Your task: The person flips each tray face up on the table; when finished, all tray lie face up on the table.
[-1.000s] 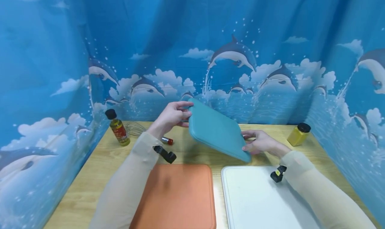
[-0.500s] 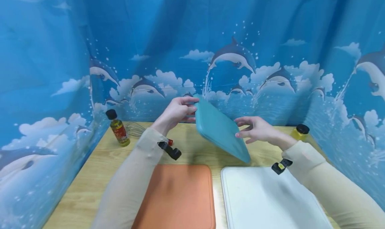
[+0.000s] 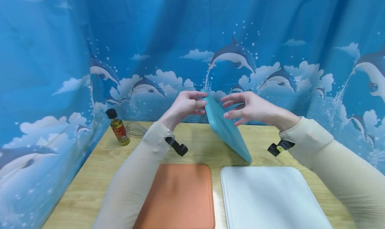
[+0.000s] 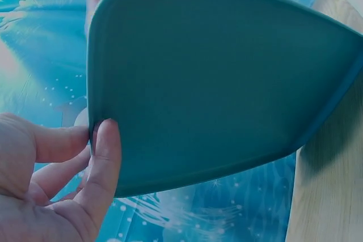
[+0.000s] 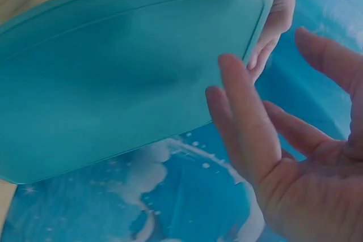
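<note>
Nearest, an orange tray point(image 3: 180, 195) and a white tray point(image 3: 270, 195) are laid flat, side by side with a narrow gap between, on a wood-grain table point(image 3: 81, 185). Part of the orange tray is covered by the cream left sleeve point(image 3: 135, 175); the cream right sleeve point(image 3: 328, 158) is held out at the other side. By each cuff a small black wrist camera is worn, the left one point(image 3: 181, 150) and the right one point(image 3: 273, 149).

Beyond these, a teal tray point(image 3: 227, 128) with rounded corners is held up on a steep slant, its low corner pointed to the right. Whether that corner is rested on the table cannot be told. The raised far-left end is pinched at its edge between the thumb and fingers of the left hand point(image 3: 187, 105). The right hand point(image 3: 252, 108) is held before the tray's face, its fingers spread and slightly bent, with nothing grasped; whether the tray is touched by a fingertip cannot be told.

Farther left, wire whisk loops point(image 3: 135, 128) are seen beside a black-capped, red-labelled bottle point(image 3: 120, 130) of yellow liquid. The background is filled by a blue dolphin-printed curtain point(image 3: 180, 28).
</note>
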A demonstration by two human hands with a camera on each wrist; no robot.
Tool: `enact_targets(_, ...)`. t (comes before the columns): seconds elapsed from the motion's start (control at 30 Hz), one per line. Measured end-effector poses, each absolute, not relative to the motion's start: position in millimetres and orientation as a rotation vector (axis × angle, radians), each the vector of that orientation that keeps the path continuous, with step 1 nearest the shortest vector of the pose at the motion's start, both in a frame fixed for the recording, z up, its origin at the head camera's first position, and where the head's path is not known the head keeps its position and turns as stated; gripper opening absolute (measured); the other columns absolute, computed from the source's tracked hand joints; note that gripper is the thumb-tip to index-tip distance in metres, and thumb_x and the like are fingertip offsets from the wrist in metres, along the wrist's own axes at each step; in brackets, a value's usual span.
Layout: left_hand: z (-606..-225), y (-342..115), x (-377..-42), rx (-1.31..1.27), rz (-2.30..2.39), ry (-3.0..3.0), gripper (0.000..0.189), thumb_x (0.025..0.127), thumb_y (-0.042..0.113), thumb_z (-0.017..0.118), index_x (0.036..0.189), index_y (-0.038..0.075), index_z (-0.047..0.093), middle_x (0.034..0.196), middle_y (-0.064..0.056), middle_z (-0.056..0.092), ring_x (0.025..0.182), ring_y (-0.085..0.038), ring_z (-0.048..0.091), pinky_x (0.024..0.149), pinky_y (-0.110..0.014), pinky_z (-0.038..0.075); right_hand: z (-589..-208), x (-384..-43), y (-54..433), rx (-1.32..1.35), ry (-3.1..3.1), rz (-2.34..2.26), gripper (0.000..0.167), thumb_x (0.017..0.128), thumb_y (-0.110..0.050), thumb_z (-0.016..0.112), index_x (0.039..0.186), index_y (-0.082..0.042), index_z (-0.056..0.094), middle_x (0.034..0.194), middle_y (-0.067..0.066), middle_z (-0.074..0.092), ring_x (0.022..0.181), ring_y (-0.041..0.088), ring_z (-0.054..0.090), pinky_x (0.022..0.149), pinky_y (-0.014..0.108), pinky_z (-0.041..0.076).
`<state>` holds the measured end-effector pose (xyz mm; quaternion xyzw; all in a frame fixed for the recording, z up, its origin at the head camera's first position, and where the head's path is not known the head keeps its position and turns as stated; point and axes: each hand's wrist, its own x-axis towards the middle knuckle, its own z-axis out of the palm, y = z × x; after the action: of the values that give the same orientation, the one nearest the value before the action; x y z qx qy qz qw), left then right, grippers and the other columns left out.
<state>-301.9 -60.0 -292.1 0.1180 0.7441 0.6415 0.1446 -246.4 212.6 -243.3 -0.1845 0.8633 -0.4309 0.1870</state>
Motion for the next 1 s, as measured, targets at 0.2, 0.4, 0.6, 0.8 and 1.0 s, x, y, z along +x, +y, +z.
enact_targets(0.2,-285,-46,-302,0.371,1.867,2.157,0.037,0.113,0.013,0.068,0.15,0.013,0.073,0.131,-0.014,0.079,0.117,-0.03,0.08,0.112,-0.052,0.066,-222,-244,201,-0.521,2.426,-1.206,0.064,0.109,-0.019,0.076,0.168,-0.012,0.05,0.168,0.021,0.055,0.132,0.038,0.076,0.096,0.048,0.072)
enact_targets(0.4,-281,-34,-302,0.351,1.909,2.135,0.036,0.113,0.014,0.067,0.148,0.013,0.074,0.128,-0.014,0.079,0.11,-0.028,0.08,0.112,-0.05,0.066,-216,-244,195,-0.484,2.452,-1.164,0.064,0.107,-0.021,0.079,0.166,-0.012,0.054,0.166,0.019,0.057,0.126,0.029,0.078,0.097,0.049,0.071)
enact_targets(0.6,-276,-26,-301,0.335,1.946,2.128,0.035,0.113,0.015,0.067,0.147,0.013,0.074,0.125,-0.014,0.081,0.124,-0.038,0.079,0.115,-0.052,0.064,-211,-244,192,-0.457,2.492,-1.103,0.065,0.104,-0.024,0.084,0.162,-0.014,0.058,0.166,0.018,0.056,0.128,0.033,0.078,0.097,0.049,0.071)
enact_targets(0.8,-270,-21,-301,0.332,1.928,2.16,0.033,0.114,0.013,0.067,0.145,0.014,0.076,0.128,-0.011,0.081,0.115,-0.03,0.082,0.11,-0.046,0.067,-210,-243,188,-0.447,2.534,-1.059,0.064,0.101,-0.025,0.087,0.159,-0.015,0.062,0.169,0.014,0.055,0.147,0.04,0.064,0.097,0.052,0.071)
enact_targets(1.0,-264,-21,-302,0.321,1.945,2.16,0.03,0.113,0.016,0.069,0.142,0.015,0.078,0.13,-0.011,0.079,0.108,-0.024,0.082,0.111,-0.046,0.067,-204,-245,183,-0.45,2.587,-0.999,0.054,0.1,-0.025,0.088,0.151,-0.019,0.072,0.17,0.012,0.057,0.141,0.036,0.069,0.092,0.047,0.072)
